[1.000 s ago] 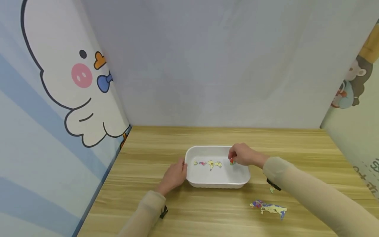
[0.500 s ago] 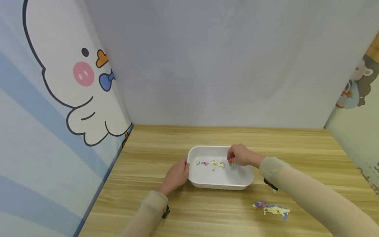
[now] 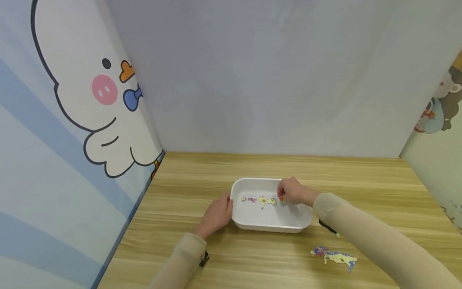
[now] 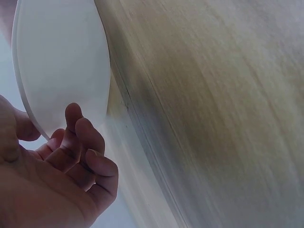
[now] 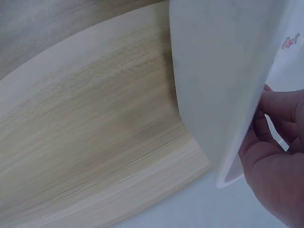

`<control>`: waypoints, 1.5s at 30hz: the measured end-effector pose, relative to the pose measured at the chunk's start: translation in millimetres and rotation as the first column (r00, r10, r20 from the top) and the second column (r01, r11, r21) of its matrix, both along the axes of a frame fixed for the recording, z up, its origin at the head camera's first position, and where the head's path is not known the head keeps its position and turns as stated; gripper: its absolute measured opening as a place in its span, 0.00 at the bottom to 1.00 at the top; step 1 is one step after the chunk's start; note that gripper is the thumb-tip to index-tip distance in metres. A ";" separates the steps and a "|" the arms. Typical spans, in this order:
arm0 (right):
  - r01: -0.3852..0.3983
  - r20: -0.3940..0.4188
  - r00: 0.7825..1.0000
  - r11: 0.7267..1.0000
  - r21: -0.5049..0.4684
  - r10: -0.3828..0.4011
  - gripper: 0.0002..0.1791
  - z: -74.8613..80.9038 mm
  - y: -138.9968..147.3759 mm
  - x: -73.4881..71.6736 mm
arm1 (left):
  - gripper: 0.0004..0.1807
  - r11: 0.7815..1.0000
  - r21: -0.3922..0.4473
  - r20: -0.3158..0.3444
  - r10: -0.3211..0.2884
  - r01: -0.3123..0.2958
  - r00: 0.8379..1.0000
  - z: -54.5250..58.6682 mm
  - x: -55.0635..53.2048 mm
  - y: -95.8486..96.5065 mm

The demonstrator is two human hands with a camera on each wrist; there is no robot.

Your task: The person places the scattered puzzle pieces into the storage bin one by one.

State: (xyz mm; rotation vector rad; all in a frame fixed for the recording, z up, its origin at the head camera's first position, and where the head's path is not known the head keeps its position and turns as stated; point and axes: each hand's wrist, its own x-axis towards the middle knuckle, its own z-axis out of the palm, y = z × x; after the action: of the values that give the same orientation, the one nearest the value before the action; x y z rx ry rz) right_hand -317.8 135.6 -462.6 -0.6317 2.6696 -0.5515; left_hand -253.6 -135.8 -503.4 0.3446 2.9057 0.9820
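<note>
A white oblong tray [image 3: 270, 228] stands on the wooden table. My left hand [image 3: 217, 212] grips its left end, thumb over the rim and fingers curled against the outer wall, as the left wrist view shows. Reaching over the right end, my right hand [image 3: 295, 192] pinches a small flat red-and-green piece [image 3: 281, 199] low inside the tray; the fingers partly cover it. Left of that piece lies a row of small flat pieces: two yellowish ones [image 3: 272, 201], a pink-purple one [image 3: 252, 200] and a tiny pale one [image 3: 243, 198].
More flat pieces, yellow-and-blue [image 3: 339, 257] and red-and-blue [image 3: 319, 251], lie on the table [image 3: 260, 261] in front of the tray's right end. A small green scrap [image 3: 337, 235] shows beside the right sleeve. A pale backdrop [image 3: 274, 100] rises behind the table.
My right hand has brought the red-and-green piece leftward within the tray, closer to the row. The left hand keeps its grip on the rim. The whole head view has shifted slightly.
</note>
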 end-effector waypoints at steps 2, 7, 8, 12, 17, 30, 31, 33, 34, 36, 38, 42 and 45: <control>-0.010 -0.014 1.000 1.000 0.001 0.010 0.10 -1.1 0.1 0.7 | 0.05 1.000 0.002 -0.002 0.000 0.000 1.000 -0.7 0.4 0.4; 0.004 -0.039 0.999 1.000 0.009 -0.004 0.10 -6.3 1.1 2.0 | 0.06 1.000 -0.004 -0.013 0.000 0.000 1.000 -2.8 -0.1 0.5; 0.013 -0.043 0.999 1.000 0.013 -0.013 0.09 -7.7 1.2 2.1 | 0.06 1.000 -0.006 -0.016 0.001 -0.001 1.000 -3.4 -0.4 0.5; 0.030 -0.074 0.997 0.999 0.036 -0.028 0.08 -12.7 1.8 1.5 | 0.05 1.000 -0.006 -0.026 0.002 -0.003 1.000 -4.3 -1.3 0.0; 0.055 -0.068 0.996 0.997 0.056 -0.051 0.08 -17.8 1.2 0.7 | 0.05 1.000 -0.008 -0.029 0.002 -0.002 1.000 -4.9 -0.7 -0.9; 0.068 -0.096 0.994 0.994 0.085 -0.060 0.09 -23.0 -2.7 2.4 | 0.05 1.000 -0.009 -0.025 -0.001 0.001 1.000 -3.4 -0.7 -1.6; 0.069 -0.096 0.994 0.994 0.086 -0.061 0.09 -22.9 -3.0 2.3 | 0.05 1.000 -0.008 -0.025 -0.002 0.002 1.000 -3.0 -0.8 -1.7; 0.069 -0.100 0.993 0.994 0.088 -0.060 0.10 -22.8 -3.5 2.0 | 0.05 1.000 -0.009 -0.027 -0.004 0.004 1.000 -3.0 -1.1 -2.0; 0.066 -0.107 0.993 0.994 0.089 -0.057 0.09 -23.4 -3.5 2.0 | 0.05 1.000 -0.011 -0.026 -0.004 0.004 1.000 -2.7 -1.0 -2.1; 0.066 -0.121 0.991 0.994 0.092 -0.054 0.09 -24.9 -3.8 1.9 | 0.06 1.000 -0.016 -0.025 -0.003 0.002 1.000 -2.3 -1.1 -2.1; 0.061 -0.138 0.989 0.994 0.089 -0.048 0.08 -26.1 -3.5 1.7 | 0.06 1.000 -0.019 -0.022 0.000 0.000 1.000 -2.6 -1.4 -2.1; 0.054 -0.164 0.986 0.996 0.068 -0.042 0.08 -28.9 -2.9 2.0 | 0.06 1.000 -0.014 -0.010 0.006 -0.006 1.000 -2.9 -1.7 -2.0; 0.040 -0.195 0.980 0.997 0.064 -0.026 0.08 -30.2 -2.8 3.7 | 0.06 1.000 -0.011 -0.009 0.006 -0.006 1.000 -2.9 -1.5 -2.1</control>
State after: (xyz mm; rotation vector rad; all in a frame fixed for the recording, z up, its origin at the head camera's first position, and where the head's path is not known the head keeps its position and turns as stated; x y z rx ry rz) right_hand -314.2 132.8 -492.8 -0.6533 2.8728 -0.4252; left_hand -255.0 -137.9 -506.3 0.3411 2.9200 0.9680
